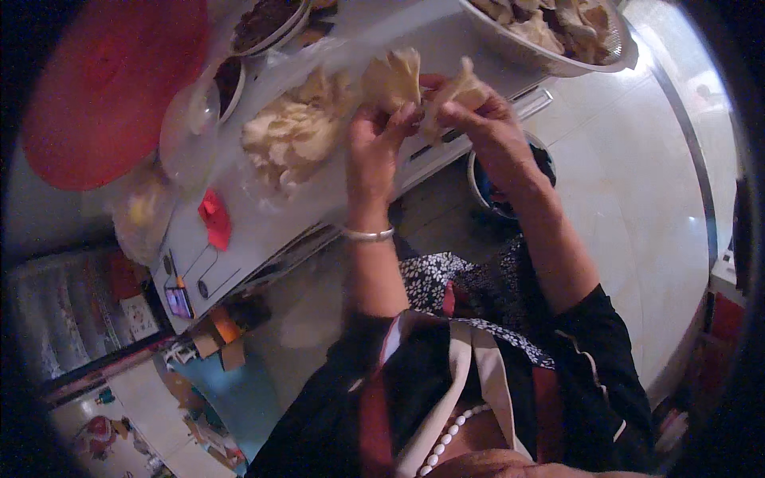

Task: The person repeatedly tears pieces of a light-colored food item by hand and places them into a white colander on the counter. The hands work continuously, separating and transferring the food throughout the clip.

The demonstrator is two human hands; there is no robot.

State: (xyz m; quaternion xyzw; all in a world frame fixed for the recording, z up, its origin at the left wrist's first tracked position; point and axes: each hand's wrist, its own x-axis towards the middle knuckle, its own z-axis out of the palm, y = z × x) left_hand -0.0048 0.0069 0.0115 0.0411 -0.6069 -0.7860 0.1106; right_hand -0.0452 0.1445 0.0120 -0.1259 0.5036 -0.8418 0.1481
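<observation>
My left hand [379, 134], with a pale bangle at the wrist, grips a cream-coloured mushroom piece [394, 77]. My right hand [478, 119] holds another pale piece [469, 89] close beside it; some of its fingers are hidden behind that piece. Both hands are above the front edge of a light table [323, 197]. Left of my left hand, a heap of cream mushroom clusters [293, 128] lies on clear plastic. A white perforated basket [538, 57] with larger mushroom pieces stands at the upper right.
A large red round lid or tray [113, 89] and bowls with dark contents [269, 24] stand at the upper left. A red cloth or packet [214, 218] and a phone [179, 302] lie on the table's left part. A bucket [478, 173] stands below the edge, near my right forearm.
</observation>
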